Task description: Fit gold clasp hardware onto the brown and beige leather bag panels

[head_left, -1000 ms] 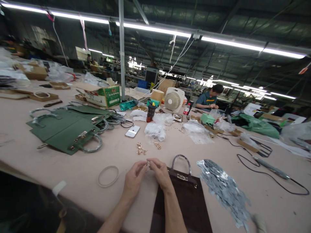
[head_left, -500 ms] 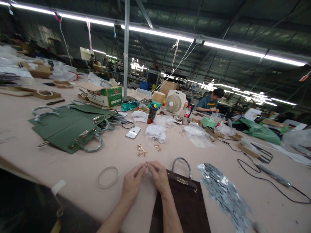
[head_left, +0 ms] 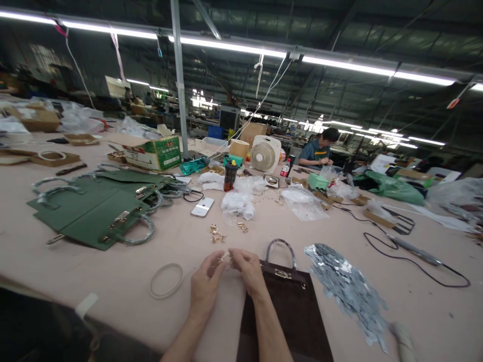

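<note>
My left hand (head_left: 206, 281) and my right hand (head_left: 247, 269) meet above the table, fingertips pinched around a small gold metal fitting (head_left: 225, 257). Its exact shape is too small to make out. Under my right forearm lies a dark brown handbag panel (head_left: 287, 311) with a wrapped handle (head_left: 281, 242) and a metal clasp (head_left: 283, 274). Just beyond my fingers are several loose gold fittings (head_left: 217, 234). A pale ring of tape (head_left: 166, 280) rests left of my left hand.
Green bag panels (head_left: 90, 201) with wrapped handles lie at the left. A heap of small grey pieces (head_left: 347, 286) spreads right of the brown panel. Farther off are a phone (head_left: 203, 207), a drink cup (head_left: 230, 176), a fan (head_left: 265, 153) and a corded tool (head_left: 415, 250). A co-worker (head_left: 319, 148) sits across the table.
My fingertips have drawn slightly apart, and more of the gold fitting shows between them. The whole view has shifted a little; the things on the table appear to lie as before.
</note>
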### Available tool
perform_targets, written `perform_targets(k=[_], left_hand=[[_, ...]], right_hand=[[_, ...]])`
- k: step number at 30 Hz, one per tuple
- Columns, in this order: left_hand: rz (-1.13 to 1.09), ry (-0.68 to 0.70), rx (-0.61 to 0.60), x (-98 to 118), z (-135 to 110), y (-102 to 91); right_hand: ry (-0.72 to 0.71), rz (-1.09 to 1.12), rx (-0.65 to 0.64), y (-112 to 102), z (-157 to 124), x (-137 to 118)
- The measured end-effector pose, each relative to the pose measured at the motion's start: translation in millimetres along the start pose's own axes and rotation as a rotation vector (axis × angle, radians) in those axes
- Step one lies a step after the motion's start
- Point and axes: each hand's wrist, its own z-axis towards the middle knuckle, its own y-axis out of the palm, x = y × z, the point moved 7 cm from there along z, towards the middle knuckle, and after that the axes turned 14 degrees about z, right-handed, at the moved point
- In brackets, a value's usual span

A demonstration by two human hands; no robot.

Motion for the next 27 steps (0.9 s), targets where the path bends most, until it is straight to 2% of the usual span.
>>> perform_targets(k=[5,15,20,23,27], left_hand=[[-0.014,0.01,-0.014,7,-2,-0.2],[0.077,0.049,0.057,2,-5,-5.2],[0.086,0.007,0.015,4,-2,-3.7],[0.107,-0.056,0.027,4,-1,-6.5],[0.107,-0.064,0.016,6,-2,-7.0]], right_hand=[[0.001,-0.006,-0.046,7,-2,-5],[-0.014,-0.062,-0.088,8,4,9],[0.043,0.016,-0.075,6,4,14],[0.011,-0.022,-0.078,4,3,7],[-0.069,-0.117,-0.103,6,-1,-5]])
